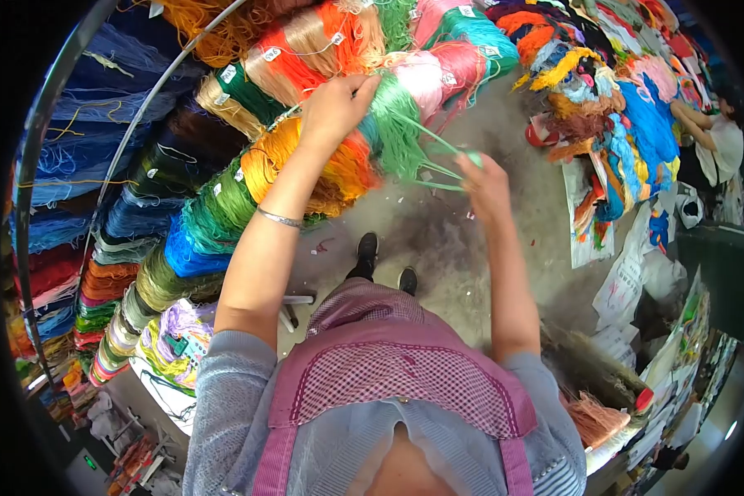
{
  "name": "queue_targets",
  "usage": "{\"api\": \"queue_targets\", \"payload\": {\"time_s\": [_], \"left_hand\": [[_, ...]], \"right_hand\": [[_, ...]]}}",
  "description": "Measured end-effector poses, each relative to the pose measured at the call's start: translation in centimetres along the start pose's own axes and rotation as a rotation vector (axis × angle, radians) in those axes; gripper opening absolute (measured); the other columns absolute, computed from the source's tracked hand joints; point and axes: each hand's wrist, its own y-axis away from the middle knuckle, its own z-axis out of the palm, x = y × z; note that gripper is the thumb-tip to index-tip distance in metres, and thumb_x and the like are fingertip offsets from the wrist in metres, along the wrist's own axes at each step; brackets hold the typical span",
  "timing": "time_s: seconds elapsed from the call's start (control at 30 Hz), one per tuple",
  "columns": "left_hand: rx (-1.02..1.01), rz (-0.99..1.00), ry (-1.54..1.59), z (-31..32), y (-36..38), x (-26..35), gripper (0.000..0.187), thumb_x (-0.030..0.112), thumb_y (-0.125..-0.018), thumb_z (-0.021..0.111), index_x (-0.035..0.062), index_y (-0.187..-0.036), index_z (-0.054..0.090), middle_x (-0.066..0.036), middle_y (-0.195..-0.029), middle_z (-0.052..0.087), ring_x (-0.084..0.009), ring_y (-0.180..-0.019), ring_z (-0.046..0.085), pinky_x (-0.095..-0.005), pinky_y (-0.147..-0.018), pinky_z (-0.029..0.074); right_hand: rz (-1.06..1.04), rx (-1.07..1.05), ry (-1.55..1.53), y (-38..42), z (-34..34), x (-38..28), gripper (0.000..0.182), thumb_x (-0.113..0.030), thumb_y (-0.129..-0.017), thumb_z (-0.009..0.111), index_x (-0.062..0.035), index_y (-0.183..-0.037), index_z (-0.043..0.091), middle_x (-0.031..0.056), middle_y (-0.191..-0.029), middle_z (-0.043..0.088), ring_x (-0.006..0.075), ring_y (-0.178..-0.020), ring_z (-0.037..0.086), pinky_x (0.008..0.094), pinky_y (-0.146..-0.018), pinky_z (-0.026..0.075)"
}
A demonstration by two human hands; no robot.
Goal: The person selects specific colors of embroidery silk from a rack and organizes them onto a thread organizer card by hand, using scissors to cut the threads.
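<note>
A pale green thread skein (398, 132) hangs at the end of a row of coloured skeins, top centre. My left hand (339, 107) is at its upper end, back of the hand up, fingers bent and pressed together at the thread. Out to the right, my right hand (484, 188) is closed round a loop of the same green thread. Several strands (438, 140) run taut between the skein and that hand. Just below my left hand hang orange and yellow skeins (306, 169). A pink skein (417, 78) is beside the green one.
Racks of blue, green and red skeins (132, 215) stand at the left, with a curved metal rail (145, 91) above. More yarn (636, 116) is heaped at the upper right, where another person (711, 136) works. White bags (624, 281) lie on the right. Concrete floor (471, 264) shows in the middle.
</note>
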Motion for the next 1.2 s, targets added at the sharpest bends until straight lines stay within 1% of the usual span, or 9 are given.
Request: {"api": "queue_targets", "payload": {"time_s": [0.23,0.4,0.5,0.6,0.7,0.8,0.93,1.07,1.2], "left_hand": [[0.008,0.041,0.005,0.9,-0.5,-1.3,0.044,0.048,-0.094,0.049,0.009,-0.098,0.07,-0.022,-0.088,0.065,-0.0392,-0.087,0.064,-0.0442,-0.076,0.05],[-0.12,0.071,0.237,2.3,-2.6,-5.6,0.04,0.034,-0.098,0.051,-0.0017,-0.111,0.065,-0.015,-0.095,0.07,-0.0159,-0.09,0.063,-0.0312,-0.083,0.048],[-0.236,0.013,-0.002,1.1,-3.3,-4.7,0.041,0.033,-0.098,0.052,-0.0021,-0.116,0.063,-0.018,-0.107,0.069,-0.0199,-0.096,0.064,-0.0328,-0.085,0.048],[0.435,0.615,-0.116,0.5,-0.2,-0.9,0.028,0.013,-0.093,0.059,-0.0021,-0.116,0.063,-0.016,-0.119,0.064,-0.0294,-0.108,0.06,-0.0367,-0.094,0.045],[0.487,0.855,-0.077,1.3,5.2,8.2,0.025,0.013,-0.094,0.059,0.0013,-0.115,0.064,-0.013,-0.116,0.064,-0.0288,-0.108,0.059,-0.0396,-0.097,0.044],[-0.244,0.497,0.62,5.4,14.4,18.5,0.028,0.017,-0.095,0.058,0.0006,-0.119,0.06,-0.01,-0.119,0.061,-0.0229,-0.112,0.056,-0.0359,-0.101,0.042],[-1.159,0.164,0.821,9.3,21.9,21.8,0.04,0.036,-0.101,0.048,-0.0001,-0.116,0.057,-0.005,-0.099,0.062,-0.0131,-0.093,0.058,-0.0298,-0.084,0.045],[-1.424,-0.084,0.757,7.2,24.6,21.4,0.035,0.034,-0.099,0.051,0.0017,-0.092,0.062,0.002,-0.058,0.047,-0.0069,-0.049,0.041,-0.022,-0.048,0.028],[-1.217,-0.281,1.042,4.4,26.1,17.5,0.032,0.028,-0.096,0.056,0.0009,-0.081,0.061,0.005,-0.053,0.038,-0.0049,-0.044,0.028,-0.022,-0.046,0.02]], "right_hand": [[0.191,0.854,0.205,9.6,-32.3,12.6,0.021,-0.021,-0.08,0.077,-0.0056,-0.092,0.07,-0.0012,-0.078,0.066,0.0092,-0.061,0.051,0.028,-0.052,0.039],[0.25,1.388,0.922,24.5,-49.6,17.7,0.052,-0.048,-0.073,0.075,-0.0041,-0.1,0.071,0.0152,-0.097,0.071,0.0321,-0.086,0.067,0.0401,-0.077,0.051],[0.329,1.081,0.921,27.5,-44.6,13.5,0.055,-0.046,-0.07,0.078,-0.0071,-0.108,0.07,0.0135,-0.103,0.07,0.0296,-0.099,0.066,0.039,-0.089,0.05],[0.057,0.681,0.798,26.6,-36.7,10.3,0.024,-0.028,-0.076,0.076,-0.0064,-0.086,0.07,0.0133,-0.078,0.068,0.0215,-0.067,0.062,0.0393,-0.065,0.049],[-0.171,0.252,0.958,25.6,-27.1,4.6,0.024,-0.031,-0.079,0.07,-0.0085,-0.087,0.068,0.0124,-0.078,0.066,0.0247,-0.072,0.063,0.0393,-0.069,0.049],[-0.322,-0.114,0.93,25.8,-18.9,-2.5,0.03,-0.031,-0.078,0.068,-0.0047,-0.092,0.067,0.0183,-0.087,0.066,0.036,-0.081,0.062,0.0424,-0.07,0.049],[-0.323,-0.275,0.766,28.2,-16.7,-8.5,0.029,-0.031,-0.079,0.067,-0.0036,-0.09,0.067,0.014,-0.084,0.067,0.0277,-0.074,0.062,0.04,-0.068,0.048],[-0.377,-0.382,0.65,27.2,-19.9,-6.2,0.027,-0.032,-0.083,0.067,-0.0054,-0.089,0.069,0.0065,-0.073,0.064,0.0163,-0.064,0.058,0.0331,-0.06,0.045],[-0.213,-0.604,0.49,25.4,-20.8,-4.4,0.025,-0.03,-0.093,0.06,-0.0059,-0.089,0.067,-0.0018,-0.071,0.058,0.0076,-0.062,0.049,0.027,-0.054,0.039]]}}
